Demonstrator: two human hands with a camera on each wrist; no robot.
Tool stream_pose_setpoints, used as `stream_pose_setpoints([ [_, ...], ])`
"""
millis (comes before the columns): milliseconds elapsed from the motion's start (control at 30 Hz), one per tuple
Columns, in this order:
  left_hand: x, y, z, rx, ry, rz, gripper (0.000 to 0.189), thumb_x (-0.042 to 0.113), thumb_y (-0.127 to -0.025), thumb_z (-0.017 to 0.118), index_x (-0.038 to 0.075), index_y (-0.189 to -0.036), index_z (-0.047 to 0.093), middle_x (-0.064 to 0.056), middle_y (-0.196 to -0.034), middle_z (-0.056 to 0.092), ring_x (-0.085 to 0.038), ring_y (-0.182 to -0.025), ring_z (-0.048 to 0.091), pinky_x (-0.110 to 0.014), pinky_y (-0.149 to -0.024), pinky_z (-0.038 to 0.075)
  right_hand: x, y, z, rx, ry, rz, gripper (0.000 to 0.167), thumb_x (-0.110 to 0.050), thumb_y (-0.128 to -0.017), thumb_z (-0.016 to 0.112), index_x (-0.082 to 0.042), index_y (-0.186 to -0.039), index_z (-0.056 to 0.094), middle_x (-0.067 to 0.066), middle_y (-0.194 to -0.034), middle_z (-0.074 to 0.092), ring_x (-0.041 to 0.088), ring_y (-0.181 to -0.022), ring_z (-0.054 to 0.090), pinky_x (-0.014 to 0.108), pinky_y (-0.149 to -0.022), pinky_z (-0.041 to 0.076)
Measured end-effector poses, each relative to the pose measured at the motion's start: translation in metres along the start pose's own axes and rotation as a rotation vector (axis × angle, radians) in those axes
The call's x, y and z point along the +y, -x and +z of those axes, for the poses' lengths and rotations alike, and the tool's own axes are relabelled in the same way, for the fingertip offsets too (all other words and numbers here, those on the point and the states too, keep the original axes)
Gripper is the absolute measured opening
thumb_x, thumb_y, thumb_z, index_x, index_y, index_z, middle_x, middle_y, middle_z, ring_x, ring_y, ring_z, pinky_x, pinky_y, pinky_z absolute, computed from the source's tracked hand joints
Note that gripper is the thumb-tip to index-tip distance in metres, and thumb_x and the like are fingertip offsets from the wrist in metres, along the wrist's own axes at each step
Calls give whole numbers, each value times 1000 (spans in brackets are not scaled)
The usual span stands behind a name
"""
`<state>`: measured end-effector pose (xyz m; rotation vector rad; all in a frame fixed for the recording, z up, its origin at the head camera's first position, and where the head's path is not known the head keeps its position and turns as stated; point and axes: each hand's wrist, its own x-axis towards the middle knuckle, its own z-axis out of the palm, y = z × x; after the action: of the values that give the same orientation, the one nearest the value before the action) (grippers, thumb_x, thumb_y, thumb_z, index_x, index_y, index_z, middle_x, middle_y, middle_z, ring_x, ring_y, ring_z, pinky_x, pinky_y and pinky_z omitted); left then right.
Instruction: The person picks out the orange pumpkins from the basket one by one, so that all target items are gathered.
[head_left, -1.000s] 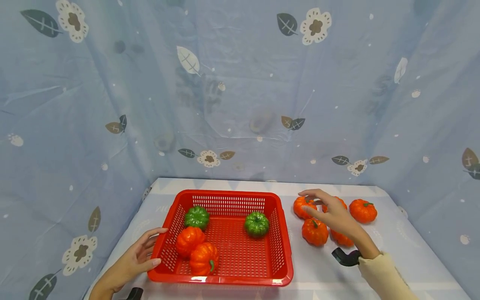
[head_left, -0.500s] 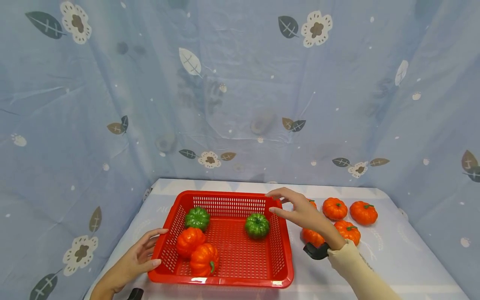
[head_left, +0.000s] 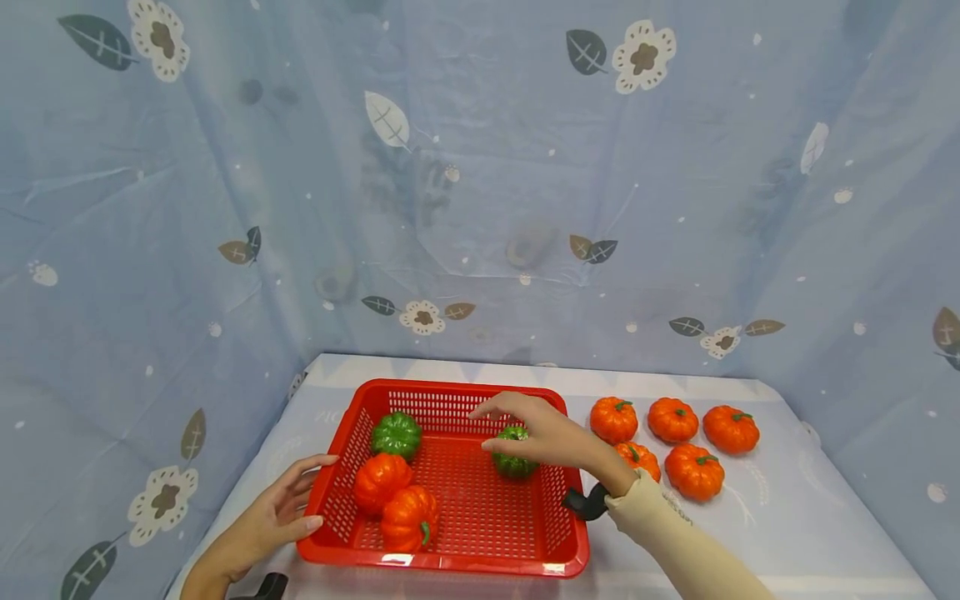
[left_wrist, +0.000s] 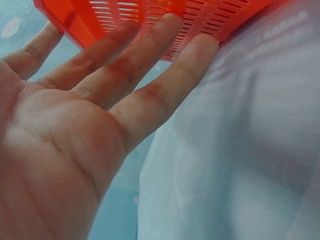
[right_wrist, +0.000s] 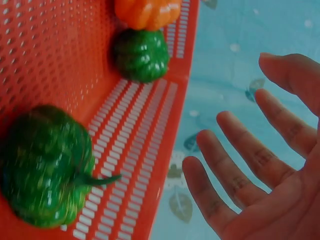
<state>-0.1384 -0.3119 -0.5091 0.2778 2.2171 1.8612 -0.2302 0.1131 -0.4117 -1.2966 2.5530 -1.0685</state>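
Observation:
A red plastic basket (head_left: 480, 563) with slotted walls holds two green pumpkins and two orange ones. My left hand (head_left: 264, 518) rests its relaxed fingers at the basket's left side; in the left wrist view the fingertips (left_wrist: 200, 47) reach the slotted wall. Over the basket's right part hovers my right hand (head_left: 546, 432), fingers spread and holding nothing. Below it, partly hidden, lies a green pumpkin (head_left: 513, 463), seen with its stem in the right wrist view. The other green pumpkin (head_left: 397, 436) sits at the back left, with an orange pumpkin (head_left: 382, 483) and another orange pumpkin (head_left: 409, 518) in front.
Right of the basket, several orange pumpkins (head_left: 694, 472) lie on the white-clothed table (head_left: 795, 533); my right forearm partly covers one orange pumpkin (head_left: 637, 460). A blue patterned curtain (head_left: 480, 208) surrounds the table's back and sides.
My right hand has moved left from above the orange pumpkins to over the basket, empty throughout. The left hand has stayed at the basket's side.

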Motion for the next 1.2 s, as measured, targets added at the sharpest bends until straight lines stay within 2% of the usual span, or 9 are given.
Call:
stream_pose_setpoints([
  [167, 0, 0, -1, -12, 4, 0, 73, 11, -94, 69, 14, -157, 31, -28, -158, 32, -12, -124, 58, -40, -93, 58, -4, -15, 16, -94, 1, -52, 41, -40, -97, 71, -26, -134, 64, -6, -133, 64, 11, -125, 56, 39, -107, 47],
  [233, 0, 0, -1, -10, 3, -5, 73, 12, -94, 69, 15, -157, 32, -28, -158, 32, -15, -125, 57, -40, -93, 58, -5, -21, 22, -141, 22, -84, 41, -40, -98, 71, -26, -136, 63, -6, -135, 63, 10, -127, 55, 36, -108, 47],
  [333, 1, -1, -1, -11, -7, 0, 72, 11, -94, 69, 15, -157, 33, -27, -158, 33, -27, -130, 54, -40, -93, 58, -8, -28, 32, -215, 41, -140, 43, -37, -97, 72, -24, -137, 62, -10, -136, 61, 7, -126, 54, 30, -106, 48],
  [467, 3, -2, -2, -10, -13, -2, 72, 11, -94, 69, 16, -156, 34, -27, -157, 34, -39, -133, 49, -39, -94, 58, -10, -37, 45, -357, 27, -210, 48, -31, -97, 74, -21, -141, 60, -12, -140, 59, 6, -128, 53, 24, -106, 46],
  [600, 2, -2, -2, -3, -13, -11, 72, 12, -93, 70, 15, -156, 34, -27, -157, 34, -40, -133, 49, -39, -94, 58, -14, -44, 56, -507, 13, -244, 52, -27, -97, 74, -20, -146, 57, -11, -143, 57, 8, -130, 52, 26, -109, 44],
  [700, 2, -1, -2, -4, -8, -13, 73, 11, -94, 70, 15, -156, 33, -28, -158, 34, -34, -132, 51, -39, -94, 58, -16, -48, 61, -574, 16, -246, 53, -25, -97, 74, -21, -147, 57, -11, -143, 57, 6, -129, 51, 25, -109, 43],
  [833, 1, -1, -2, -8, 9, -17, 72, 10, -94, 69, 16, -156, 33, -27, -158, 33, -27, -130, 54, -38, -95, 57, -20, -51, 65, -607, 30, -230, 54, -24, -96, 75, -23, -147, 56, -14, -145, 55, 2, -130, 49, 22, -109, 41],
  [1067, 2, -1, -1, -8, 4, -11, 72, 11, -94, 69, 14, -156, 34, -28, -157, 34, -30, -130, 53, -39, -94, 58, -21, -57, 75, -613, 31, -198, 61, -23, -93, 79, -25, -149, 54, -16, -148, 52, 2, -133, 46, 22, -110, 39],
  [1200, 3, 0, 0, -8, 12, -7, 72, 11, -93, 69, 13, -156, 33, -28, -157, 34, -18, -125, 57, -39, -93, 58, -20, -59, 77, -622, 20, -161, 64, -24, -91, 81, -28, -148, 54, -15, -149, 51, 3, -135, 44, 24, -111, 39],
])
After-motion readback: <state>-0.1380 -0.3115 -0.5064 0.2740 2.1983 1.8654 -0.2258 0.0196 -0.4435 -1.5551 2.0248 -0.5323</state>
